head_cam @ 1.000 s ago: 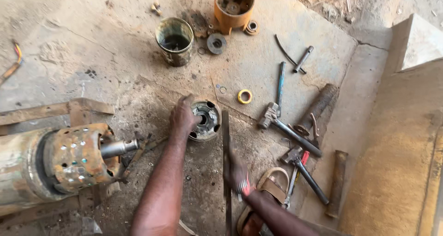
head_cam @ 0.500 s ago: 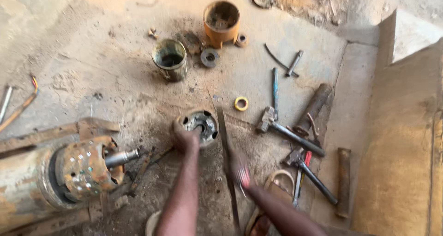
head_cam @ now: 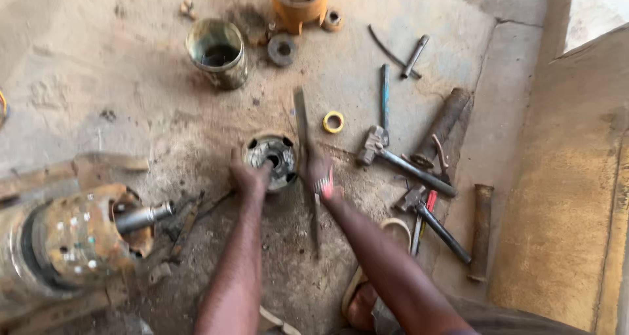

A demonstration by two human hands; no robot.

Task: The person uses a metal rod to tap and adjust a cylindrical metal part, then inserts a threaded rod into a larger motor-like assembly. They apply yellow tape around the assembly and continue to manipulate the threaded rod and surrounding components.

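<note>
At the far left a rusty pump body with a steel shaft lies on the concrete floor. The left hand is closed on the rim of a round metal housing, which stands on the floor in the middle. Just beside it, the right hand grips a long flat bar. Further right lie a yellow ring and two hammers.

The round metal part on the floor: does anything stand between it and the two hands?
Nothing visible does. The left hand already touches the round metal part at its left edge. The right hand is at its right side, gripping a long flat metal bar beside the part.
</note>
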